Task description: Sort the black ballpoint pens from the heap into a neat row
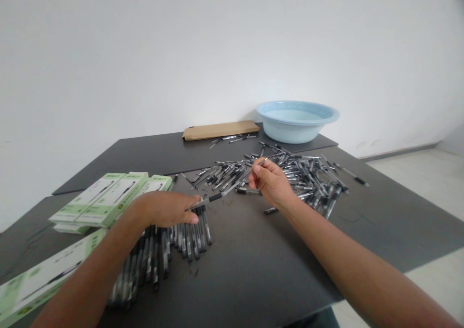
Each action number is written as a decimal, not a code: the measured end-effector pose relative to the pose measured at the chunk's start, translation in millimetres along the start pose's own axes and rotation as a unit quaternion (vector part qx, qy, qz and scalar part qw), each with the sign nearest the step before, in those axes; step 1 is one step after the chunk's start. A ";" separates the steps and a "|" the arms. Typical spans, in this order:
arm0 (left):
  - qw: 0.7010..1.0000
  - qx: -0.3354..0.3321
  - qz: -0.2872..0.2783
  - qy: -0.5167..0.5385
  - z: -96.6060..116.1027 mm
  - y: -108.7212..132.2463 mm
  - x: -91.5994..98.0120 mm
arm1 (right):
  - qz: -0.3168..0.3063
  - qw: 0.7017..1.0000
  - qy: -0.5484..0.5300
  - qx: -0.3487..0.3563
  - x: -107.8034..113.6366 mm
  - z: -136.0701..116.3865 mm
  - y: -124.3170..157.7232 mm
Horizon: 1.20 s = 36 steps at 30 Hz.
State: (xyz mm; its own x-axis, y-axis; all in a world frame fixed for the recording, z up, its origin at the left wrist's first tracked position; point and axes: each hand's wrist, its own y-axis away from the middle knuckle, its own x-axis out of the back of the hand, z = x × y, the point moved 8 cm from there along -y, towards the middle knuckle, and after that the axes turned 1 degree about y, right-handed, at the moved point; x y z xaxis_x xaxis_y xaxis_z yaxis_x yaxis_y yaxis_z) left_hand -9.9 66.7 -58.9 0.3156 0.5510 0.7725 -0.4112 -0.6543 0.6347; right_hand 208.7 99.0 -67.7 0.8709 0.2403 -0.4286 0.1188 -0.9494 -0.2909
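A clear pen with a black grip (215,197) stretches at a slant between my hands. My left hand (170,209) pinches its lower end between thumb and fingers, above a row of pens (188,241) laid side by side. At the upper end, my right hand (270,180) closes thumb and fingertips on a thin clear length in line with the pen. Whether that length is a separate piece cannot be made out. Just behind and beside my right hand spreads a loose pile of pens (311,173), pointing in many directions.
Green and white pen boxes (112,197) are stacked at the left, with another pen box (47,279) nearer me. A light blue basin (295,130) stands at the back right. Flat brown cardboard (221,129) lies along the wall on the dark table (239,270), with several thin pieces before it.
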 end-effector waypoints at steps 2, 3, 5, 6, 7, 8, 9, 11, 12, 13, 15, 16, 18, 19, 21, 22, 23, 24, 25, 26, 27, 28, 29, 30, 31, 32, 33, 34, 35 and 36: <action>1.000 0.002 -0.002 -0.002 -0.2 0.5 -0.2 | 0.001 1.000 0.000 0.001 -0.1 -0.2 0.1; 1.000 0.004 -0.003 -0.002 -0.3 0.7 -0.2 | 0.001 1.000 0.000 0.001 -0.1 -0.3 0.2; 1.000 0.009 -0.003 -0.003 -0.7 1.0 0.1 | 0.001 1.000 0.000 0.002 -0.2 -0.4 0.3; 1.000 0.011 -0.003 -0.003 -1.0 1.1 0.4 | 0.001 1.000 0.000 0.003 -0.4 -0.4 0.3; 1.000 0.013 -0.002 -0.002 -1.2 1.2 0.7 | 0.000 1.000 0.000 0.003 -0.6 -0.3 0.3; 1.000 0.013 -0.001 -0.001 -1.3 1.3 1.0 | 0.000 1.000 0.001 0.004 -0.8 -0.3 0.2; 1.000 0.012 0.002 0.000 -1.3 1.4 1.5 | 0.000 1.000 0.002 0.005 -1.0 -0.3 0.3; 1.000 0.011 0.005 0.004 -1.7 1.6 1.9 | 0.000 1.000 0.005 0.006 -1.1 -0.3 0.5; 1.000 0.012 0.006 0.005 -1.9 1.8 2.1 | 0.001 1.000 0.006 0.005 -1.1 -0.2 0.6; 1.000 0.012 0.005 0.005 -2.0 2.1 2.1 | 0.002 1.000 0.007 0.004 -1.1 -0.1 0.8; 1.000 0.013 0.002 0.001 -1.6 2.9 2.2 | 0.002 1.000 0.006 0.001 -1.1 0.1 1.0; 1.000 0.013 0.002 -0.002 -1.2 3.5 2.6 | 0.002 1.000 0.005 0.001 -1.2 0.1 1.0; 1.000 0.014 0.003 -0.004 0.1 4.7 3.7 | 0.000 1.000 0.005 0.001 -1.4 0.3 1.0; 1.000 0.015 0.004 -0.004 0.7 5.3 4.4 | 0.000 1.000 0.005 0.000 -1.3 0.6 1.0; 1.000 0.017 0.010 -0.003 1.5 6.5 6.0 | -0.001 1.000 0.005 0.000 -1.0 1.3 1.1; 1.000 0.018 0.011 -0.002 1.9 7.0 6.6 | -0.001 1.000 0.004 0.000 -0.9 1.6 1.3; 1.000 0.018 0.013 -0.002 2.3 7.5 7.1 | -0.001 1.000 0.004 0.000 -0.8 1.9 1.5; 1.000 0.018 0.012 -0.002 2.6 7.9 7.4 | -0.001 1.000 0.004 0.000 -0.8 2.0 1.7; 1.000 0.018 0.011 -0.003 2.9 8.4 7.6 | -0.001 1.000 0.004 0.000 -1.0 2.1 1.9; 1.000 0.019 0.010 -0.005 3.0 8.9 7.9 | -0.001 1.000 0.005 0.000 -1.2 2.0 2.0; 1.000 0.021 0.008 -0.006 2.8 9.4 8.0 | -0.001 1.000 0.006 0.000 -1.6 1.9 2.1; 1.000 0.023 0.006 -0.006 2.4 9.8 8.2 | -0.001 1.000 0.006 0.000 -1.9 1.7 2.1; 1.000 0.025 0.006 -0.005 1.9 10.2 8.4 | -0.001 1.000 0.006 0.001 -2.3 1.4 2.1; 1.000 0.025 0.005 -0.004 1.1 10.5 8.5 | -0.002 1.000 0.005 0.002 -2.8 1.2 2.1; 1.000 0.026 0.005 -0.002 0.0 10.6 8.4 | -0.003 1.000 0.003 0.003 -3.4 1.1 2.2; 1.000 0.027 0.004 0.000 -1.5 10.6 8.2 | -0.005 1.000 0.001 0.004 -4.0 0.9 2.3; 1.000 0.029 0.005 0.001 -3.4 10.6 7.9 | -0.007 1.000 -0.001 0.005 -4.6 0.6 2.4; 1.000 0.031 0.004 0.003 -5.3 10.4 7.4 | -0.009 1.000 -0.004 0.006 -5.1 0.4 2.7; 0.999 0.032 0.003 0.004 -7.0 10.2 6.9 | -0.010 1.000 -0.006 0.007 -5.6 0.1 2.9; 0.999 0.031 0.002 0.005 -8.2 10.0 6.3 | -0.011 1.000 -0.007 0.008 -5.9 -0.2 3.2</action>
State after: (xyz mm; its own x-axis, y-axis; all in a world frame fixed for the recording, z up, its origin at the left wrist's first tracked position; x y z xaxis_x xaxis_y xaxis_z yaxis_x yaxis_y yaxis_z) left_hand -18.9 67.9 -47.9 0.3046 0.5534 0.7752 -0.3582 -0.6876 0.6316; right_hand 204.0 94.5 -66.0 0.8615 0.2640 -0.4337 0.1298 -0.9403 -0.3145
